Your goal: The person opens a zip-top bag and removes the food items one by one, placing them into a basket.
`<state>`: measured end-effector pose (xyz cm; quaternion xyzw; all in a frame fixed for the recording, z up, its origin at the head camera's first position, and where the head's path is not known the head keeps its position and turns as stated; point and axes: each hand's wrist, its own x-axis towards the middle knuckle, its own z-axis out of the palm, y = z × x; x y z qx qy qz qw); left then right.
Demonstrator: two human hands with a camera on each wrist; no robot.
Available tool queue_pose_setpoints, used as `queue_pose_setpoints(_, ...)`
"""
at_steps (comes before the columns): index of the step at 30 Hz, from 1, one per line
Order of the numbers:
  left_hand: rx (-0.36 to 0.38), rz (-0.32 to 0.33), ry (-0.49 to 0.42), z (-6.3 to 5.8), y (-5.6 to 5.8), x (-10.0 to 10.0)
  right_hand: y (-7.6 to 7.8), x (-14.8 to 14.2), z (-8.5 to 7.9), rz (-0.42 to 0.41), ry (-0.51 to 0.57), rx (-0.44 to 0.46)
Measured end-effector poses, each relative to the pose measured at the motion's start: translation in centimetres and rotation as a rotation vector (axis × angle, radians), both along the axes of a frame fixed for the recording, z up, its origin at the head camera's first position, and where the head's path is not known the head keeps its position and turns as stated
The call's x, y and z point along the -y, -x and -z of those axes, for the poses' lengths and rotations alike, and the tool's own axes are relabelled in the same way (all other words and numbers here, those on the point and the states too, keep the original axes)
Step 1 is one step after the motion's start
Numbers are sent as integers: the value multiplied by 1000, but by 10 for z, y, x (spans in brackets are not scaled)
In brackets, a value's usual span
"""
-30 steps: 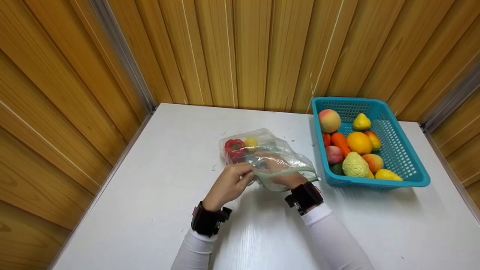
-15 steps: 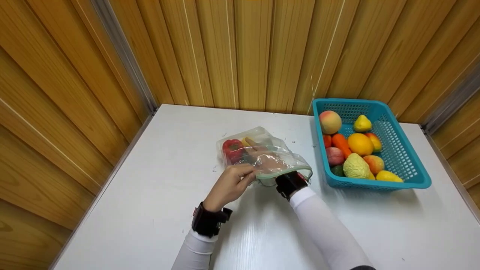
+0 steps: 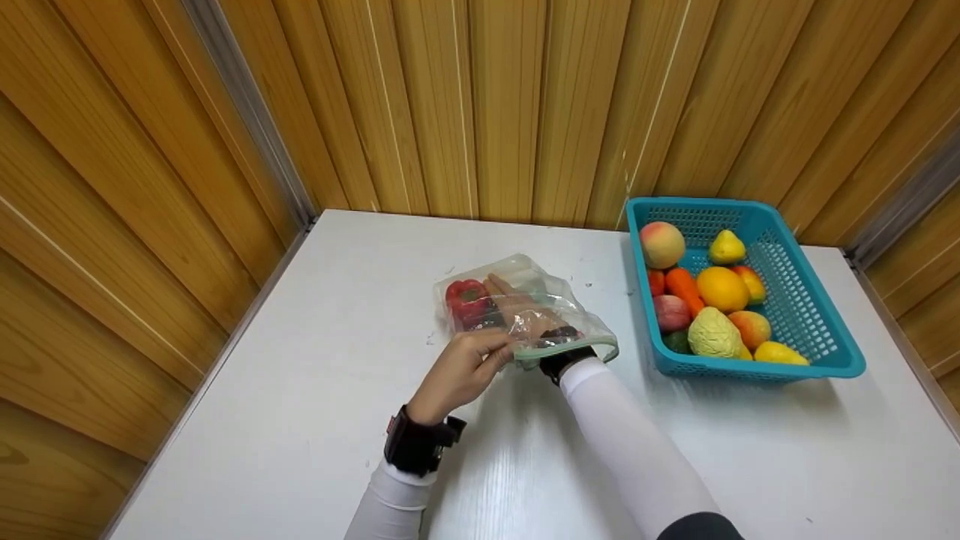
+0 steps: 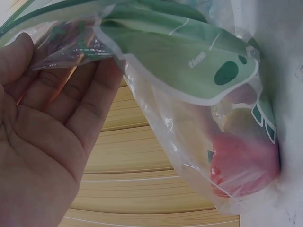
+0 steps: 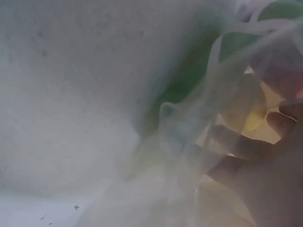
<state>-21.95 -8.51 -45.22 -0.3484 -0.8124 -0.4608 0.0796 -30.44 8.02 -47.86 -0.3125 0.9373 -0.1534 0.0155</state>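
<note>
A clear zip bag [image 3: 551,289] with a green-edged mouth lies on the table. My left hand [image 3: 461,367] pinches its rim between thumb and fingers. Inside the bag sits a red bell pepper [image 3: 466,300], with a dark thing [image 3: 491,319] beside it. Through the film my right hand [image 3: 521,311] shows inside the bag up to the wrist, fingers stretched toward the far end beside the pepper. A yellow round fruit [image 5: 253,106] appears near those fingers in the right wrist view, blurred by the plastic. The left wrist view shows green print [image 4: 189,61] on the bag.
A teal basket [image 3: 829,315] stands to the right, holding several fruits and vegetables, among them an orange [image 3: 722,289], a carrot [image 3: 684,289] and a peach [image 3: 662,244]. Wood-patterned walls [image 3: 502,112] rise behind and left of the white table [image 3: 300,360].
My right hand has slid deeper into the bag, forward and left, its wrist band now at the mouth. It now covers the yellow fruit in the head view. My left hand keeps its pinch.
</note>
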Motion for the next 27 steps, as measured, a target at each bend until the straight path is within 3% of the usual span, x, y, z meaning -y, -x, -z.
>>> queue_pose_setpoints(6, 11, 0, 1, 0, 0, 0, 2, 2, -1, 140, -19, 70)
queue_pose_setpoints(9, 11, -3, 5, 1, 0, 0, 9, 5, 0, 207, -56, 27)
queue_pose_setpoints(14, -3, -12, 20, 3, 0, -1, 20, 4, 6, 170, -79, -111)
queue_pose_setpoints(21, 18, -4, 25, 2, -1, -2, 16, -17, 15, 74, 4, -137)
queue_pose_setpoints(23, 25, -2, 30, 2, -1, -2, 23, -28, 25, 9, 58, -162)
queue_pose_setpoints(25, 25, 0, 36, 2, -1, -2, 30, -40, 41, -3, 151, -102)
queue_pose_setpoints(27, 21, 2, 41, 2, -1, -2, 54, -56, 82, 21, 254, -61)
